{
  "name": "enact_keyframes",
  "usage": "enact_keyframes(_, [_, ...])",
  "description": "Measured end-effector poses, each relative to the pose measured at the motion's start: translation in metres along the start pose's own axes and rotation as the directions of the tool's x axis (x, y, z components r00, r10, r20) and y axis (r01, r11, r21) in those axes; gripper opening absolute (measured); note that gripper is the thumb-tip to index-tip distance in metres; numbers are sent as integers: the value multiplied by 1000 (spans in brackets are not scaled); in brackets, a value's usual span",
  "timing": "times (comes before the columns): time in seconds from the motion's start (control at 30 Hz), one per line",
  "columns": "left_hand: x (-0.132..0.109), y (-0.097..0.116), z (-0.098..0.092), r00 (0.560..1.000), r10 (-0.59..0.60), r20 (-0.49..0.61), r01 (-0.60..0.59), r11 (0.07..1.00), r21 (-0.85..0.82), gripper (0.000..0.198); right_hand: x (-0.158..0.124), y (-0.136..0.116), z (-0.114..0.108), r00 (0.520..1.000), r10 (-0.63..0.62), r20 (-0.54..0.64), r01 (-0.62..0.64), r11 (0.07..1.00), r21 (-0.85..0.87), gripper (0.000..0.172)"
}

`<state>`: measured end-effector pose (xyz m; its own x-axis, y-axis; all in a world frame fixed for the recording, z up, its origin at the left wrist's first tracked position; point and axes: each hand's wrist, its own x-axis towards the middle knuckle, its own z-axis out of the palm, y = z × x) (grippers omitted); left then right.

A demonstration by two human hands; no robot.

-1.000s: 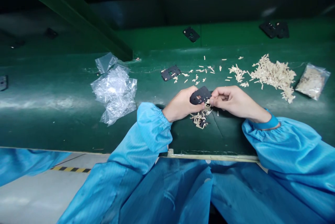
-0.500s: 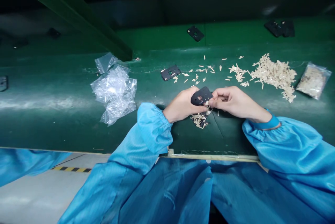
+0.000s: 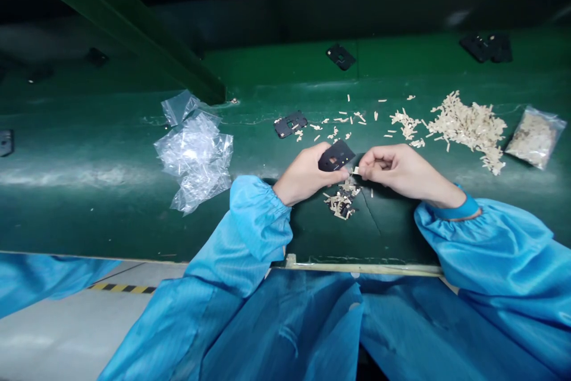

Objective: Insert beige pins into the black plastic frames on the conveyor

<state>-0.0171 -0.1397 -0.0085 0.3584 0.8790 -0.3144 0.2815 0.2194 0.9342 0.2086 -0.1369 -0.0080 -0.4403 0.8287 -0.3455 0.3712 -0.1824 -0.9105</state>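
Left hand point(image 3: 306, 174) holds black plate point(image 3: 341, 153); right hand point(image 3: 395, 169) apparently pinches pale strip point(image 3: 355, 171).

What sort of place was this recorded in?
Probably a factory assembly bench: a long green work surface carries a heap of small cream strips, the left hand holds a flat black rectangular plate with cutouts, and black-and-yellow striping marks the grey floor.

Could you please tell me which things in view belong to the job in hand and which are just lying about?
Likely part of the job:
black plate, held in the left hand
pale piece, pinched by the right hand
small mixed pile near the hands
heap of similar pale pieces, to the right

Apparently just lying about:
clear plastic bags, to the left
filled bag, far right
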Motion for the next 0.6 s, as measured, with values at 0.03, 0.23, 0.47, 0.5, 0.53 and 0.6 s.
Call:
enact_keyframes(0.03, [0, 0, 1, 999, 10, -31, -10, 1000, 9, 28, 0, 0, 1, 1000, -4, 2, 4, 1000, -19, 21])
enact_keyframes(0.23, [2, -2, 10, 992, 65, -110, -57, 995, 79, 25, -2, -1, 7, 999, -34, -6, 33, 998, -61, 18])
enact_keyframes(0.47, [4, -7, 13, 972, 25, -232, -49, 994, -96, 22, -2, -7, 11, 997, 11, -75, -1, 991, 136, 30])
enact_keyframes(0.5, [4, -7, 13, 971, 24, -239, -51, 993, -106, 22, -1, -7, 13, 997, 11, -80, 1, 988, 152, 30])
enact_keyframes(0.53, [4, -7, 14, 970, 24, -242, -53, 992, -114, 21, -1, -7, 16, 996, 6, -92, 9, 986, 166, 30])
enact_keyframes(0.6, [4, -7, 15, 970, 20, -243, -53, 990, -129, 21, -1, -7, 21, 991, -9, -136, 35, 982, 186, 29])
